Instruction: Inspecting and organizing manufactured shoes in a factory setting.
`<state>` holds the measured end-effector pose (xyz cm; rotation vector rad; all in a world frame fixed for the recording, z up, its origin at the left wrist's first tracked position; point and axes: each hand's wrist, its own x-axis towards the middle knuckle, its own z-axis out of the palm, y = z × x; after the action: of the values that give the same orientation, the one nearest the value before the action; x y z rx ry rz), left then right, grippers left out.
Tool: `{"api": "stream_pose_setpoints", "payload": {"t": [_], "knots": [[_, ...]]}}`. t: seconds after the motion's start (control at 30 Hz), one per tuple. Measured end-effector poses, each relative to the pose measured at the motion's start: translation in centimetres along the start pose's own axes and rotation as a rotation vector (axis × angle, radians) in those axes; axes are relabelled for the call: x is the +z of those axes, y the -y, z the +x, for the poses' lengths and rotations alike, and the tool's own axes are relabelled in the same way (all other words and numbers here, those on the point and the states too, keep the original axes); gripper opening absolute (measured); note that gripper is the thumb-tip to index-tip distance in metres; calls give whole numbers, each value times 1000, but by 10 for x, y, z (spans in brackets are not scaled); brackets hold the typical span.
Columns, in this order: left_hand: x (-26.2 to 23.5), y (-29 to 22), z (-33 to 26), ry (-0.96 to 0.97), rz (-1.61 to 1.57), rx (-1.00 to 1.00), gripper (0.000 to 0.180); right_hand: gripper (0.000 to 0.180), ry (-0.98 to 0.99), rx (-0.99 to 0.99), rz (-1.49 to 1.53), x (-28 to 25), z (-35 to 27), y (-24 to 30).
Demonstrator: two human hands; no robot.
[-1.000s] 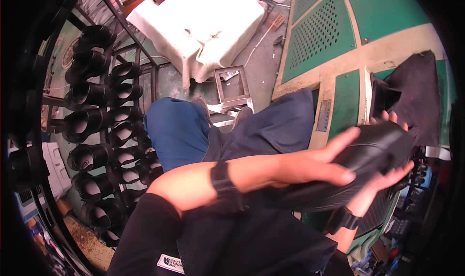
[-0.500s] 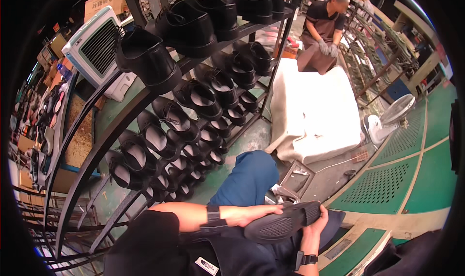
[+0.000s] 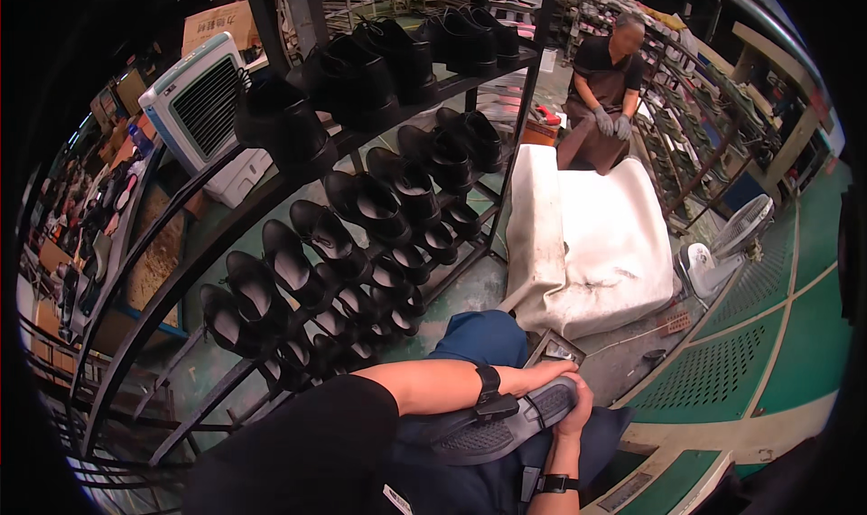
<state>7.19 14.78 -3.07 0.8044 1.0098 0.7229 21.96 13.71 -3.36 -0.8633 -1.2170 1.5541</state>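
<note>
A black shoe (image 3: pixel 492 438) lies across my lap with its patterned sole turned up and its heel end toward the right. Around that heel end my right hand (image 3: pixel 576 413) is closed, holding the shoe from the right side. My left hand (image 3: pixel 545 376) reaches along the far side of the shoe, its fingers closed at the edge near the heel. The left forearm and its wrist strap cover part of the sole's far edge. The shoe's upper is hidden underneath.
A black metal rack (image 3: pixel 361 134) with several rows of black lace-up shoes stands at the left. Ahead is a block draped in a white cover (image 3: pixel 605 244), with a gloved person (image 3: pixel 607 90) seated behind it. A white fan (image 3: pixel 722 244) and green perforated panels (image 3: pixel 709 361) line the right.
My left hand has slid right along the shoe to its heel end, the forearm stretching farther across. The shoe has shifted slightly left and lower, and my right hand keeps its hold.
</note>
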Motion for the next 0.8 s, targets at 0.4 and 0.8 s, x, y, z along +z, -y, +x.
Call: {"api": "stream_pose_setpoints", "payload": {"t": [0.4, 0.8], "knots": [[-4, -15, -37, 14, -88, 157, 45, 55, -116, -41, 43, 3, 9, 18], [-11, 25, -48, 393, -646, 521, 67, 68, -586, 373, 344, 8, 24, 20]]}}
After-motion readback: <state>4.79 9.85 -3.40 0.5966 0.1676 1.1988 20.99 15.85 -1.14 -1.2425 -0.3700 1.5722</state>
